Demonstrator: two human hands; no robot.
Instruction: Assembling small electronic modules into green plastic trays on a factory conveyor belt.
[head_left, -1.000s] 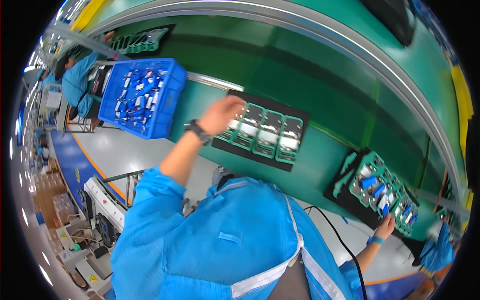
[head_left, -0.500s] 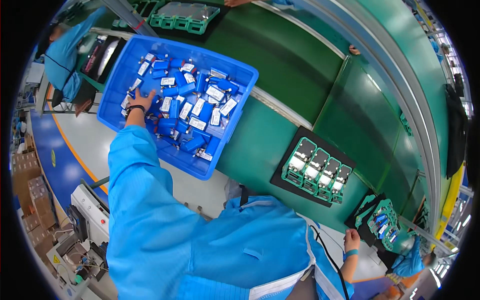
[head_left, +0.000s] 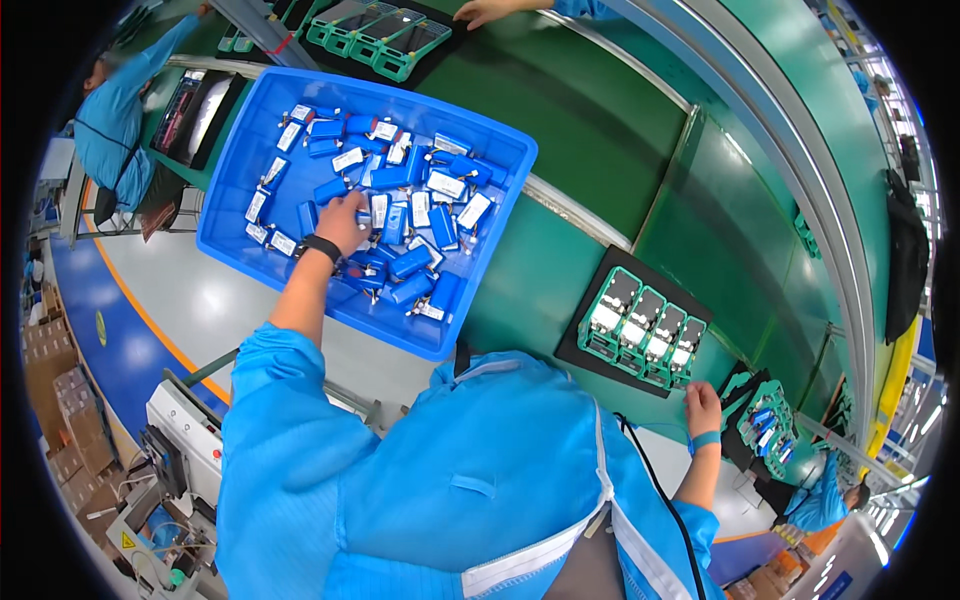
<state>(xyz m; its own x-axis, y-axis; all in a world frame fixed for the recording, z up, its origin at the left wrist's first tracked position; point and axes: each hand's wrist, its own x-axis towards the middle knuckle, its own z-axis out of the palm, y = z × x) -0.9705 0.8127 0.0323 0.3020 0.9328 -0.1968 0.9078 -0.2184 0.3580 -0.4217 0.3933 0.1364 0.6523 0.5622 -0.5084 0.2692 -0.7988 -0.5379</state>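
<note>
The left hand (head_left: 345, 222) is in the blue bin (head_left: 395, 330) at the upper left of the frame, back uppermost, its fingers bent and pointing down among the packs (head_left: 410, 262). The fingertips are hidden, so I cannot tell whether they have closed on a pack. A black watch (head_left: 322, 246) is on that wrist.

The packs are small and blue, many with white labels, and lie loose at all angles. They are thickest in the middle and right of the bin; a few lie along its left side, where part of the blue floor shows.

The right hand (head_left: 703, 408) is right of centre in the frame, fingers loosely curled, with a teal band (head_left: 705, 440) at the wrist. It is just beside the lower right end of a row of four green frames (head_left: 634, 328); I cannot tell whether it touches them or holds anything. The frames lie side by side on a black mat (head_left: 573, 343) on the green table (head_left: 510, 295), each with a bright white patch.

At the right of the frame is a second group of green frames with blue packs on them (head_left: 768, 425). At the top left, more frames (head_left: 380, 38) lie on a dark mat, with a co-worker's hand (head_left: 488, 11) near their right end. Other people in blue are at the left edge (head_left: 125, 130) and lower right (head_left: 822, 500).
</note>
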